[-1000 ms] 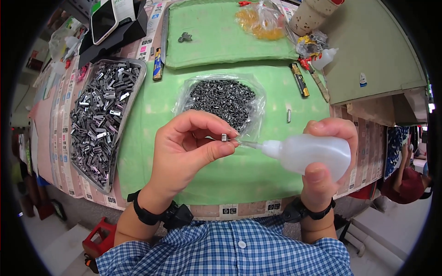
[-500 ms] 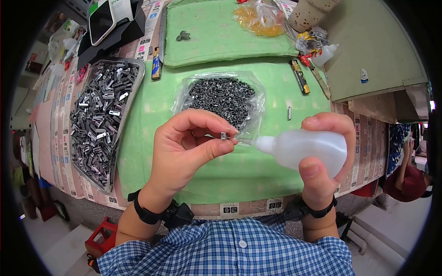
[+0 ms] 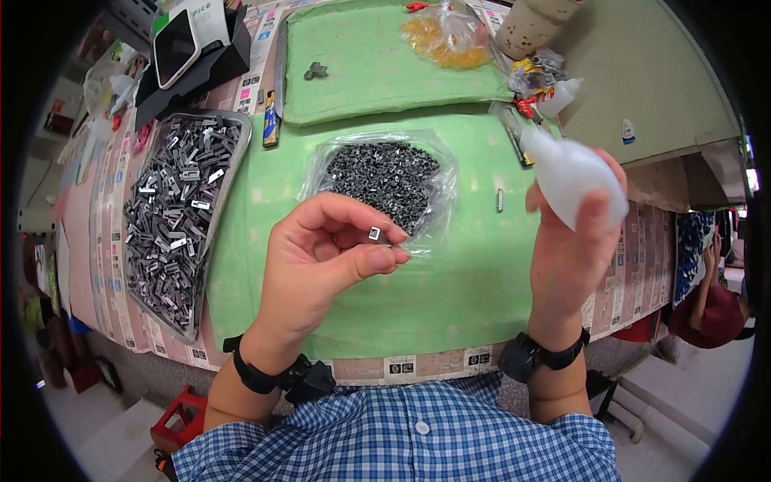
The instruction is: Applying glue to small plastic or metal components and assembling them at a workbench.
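Between its thumb and fingertips, my left hand [image 3: 321, 257] pinches a small metal part [image 3: 375, 234] with a squarish opened end turned upward. Just beyond it lies a clear plastic bag [image 3: 446, 189] spread open around a heap of tiny dark metal pieces [image 3: 381, 177]. My right hand [image 3: 574, 249] is wrapped round a translucent white squeeze bottle [image 3: 574, 178], raised at the right and tilted with its nozzle end up and to the left. The bottle is slightly blurred. A single small metal piece [image 3: 499, 200] lies on the green cloth [image 3: 434, 309] between the bag and the bottle.
At left, a metal tray [image 3: 246, 132] holds many dark rectangular metal parts. A cloth-covered tray [image 3: 361, 48] stands at the back, bearing a bag of yellow bits [image 3: 446, 40]. A phone [image 3: 177, 48] leans on a black box. A green-grey cabinet [image 3: 650, 88] bounds the right.
The squeeze bottle has moved away from the metal part, going up and to the right, and its nozzle has swung upward. My left hand keeps the part, shifted slightly left.
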{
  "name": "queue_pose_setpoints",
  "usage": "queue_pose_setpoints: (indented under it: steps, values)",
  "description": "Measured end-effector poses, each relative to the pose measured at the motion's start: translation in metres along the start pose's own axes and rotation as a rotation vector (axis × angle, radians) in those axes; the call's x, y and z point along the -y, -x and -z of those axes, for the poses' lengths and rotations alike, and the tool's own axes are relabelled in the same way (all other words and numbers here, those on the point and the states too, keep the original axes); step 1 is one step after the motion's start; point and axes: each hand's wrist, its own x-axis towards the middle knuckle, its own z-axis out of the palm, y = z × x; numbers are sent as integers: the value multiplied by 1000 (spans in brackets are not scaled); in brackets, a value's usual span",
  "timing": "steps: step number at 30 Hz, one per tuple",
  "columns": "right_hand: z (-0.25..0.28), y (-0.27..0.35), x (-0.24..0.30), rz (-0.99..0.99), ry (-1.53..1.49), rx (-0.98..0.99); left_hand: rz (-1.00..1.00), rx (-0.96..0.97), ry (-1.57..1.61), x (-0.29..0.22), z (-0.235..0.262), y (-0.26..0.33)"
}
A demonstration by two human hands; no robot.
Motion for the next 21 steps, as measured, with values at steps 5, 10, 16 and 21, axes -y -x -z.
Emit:
queue_pose_setpoints:
  steps: [5,10,16,21]
  values:
    - [3,-17,-22,-72,39,113,51,16,49,-3,2,2]
    - [10,-27,-46,-132,199,128,61,31,83,-2,4,3]
    - [20,-35,-64,-169,338,145,20,77,168,2,8,3]
    - [22,-37,-72,-137,406,207,20,45,127,-1,11,3]
